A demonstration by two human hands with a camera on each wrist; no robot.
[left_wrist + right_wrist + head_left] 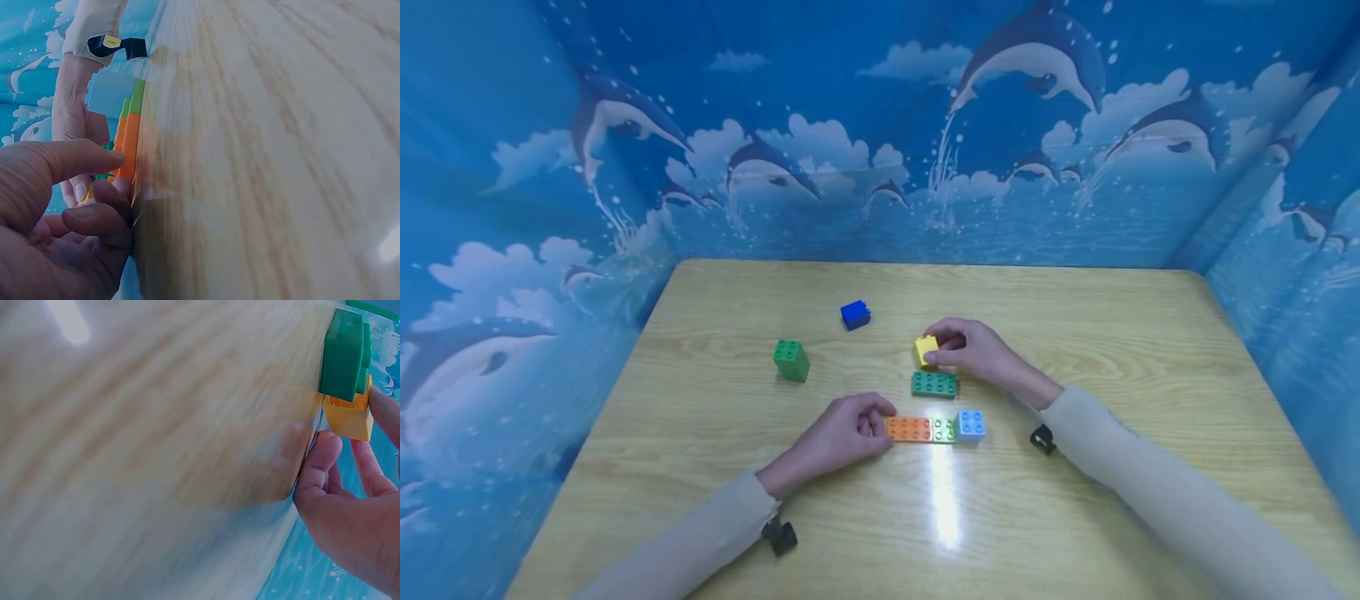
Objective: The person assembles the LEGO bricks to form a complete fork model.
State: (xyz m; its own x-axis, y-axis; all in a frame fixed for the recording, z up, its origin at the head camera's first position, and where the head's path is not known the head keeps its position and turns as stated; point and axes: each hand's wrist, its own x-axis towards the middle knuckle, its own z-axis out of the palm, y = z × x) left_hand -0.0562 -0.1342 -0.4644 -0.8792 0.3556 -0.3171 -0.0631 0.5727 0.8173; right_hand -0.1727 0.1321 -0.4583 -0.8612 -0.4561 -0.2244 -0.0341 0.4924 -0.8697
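My left hand (850, 429) pinches the left end of an orange brick (910, 429) between thumb and fingers. Joined in line with it on the right is a light green brick (944, 430), which has a light blue brick (971, 424) on its right end. With thumb and fingertips, my right hand (981, 352) holds a yellow brick (926, 351) just behind a dark green brick (934, 384) lying on the table. The right wrist view shows the yellow brick (349, 419) tilted, close to the dark green brick (344, 356). Whether the two touch, I cannot tell.
A tall green brick (792, 361) stands on the wooden table (1112, 325) to the left. Farther back lies a dark blue brick (855, 315) on its side. Curtains with dolphins (880, 133) surround the table's back and sides.
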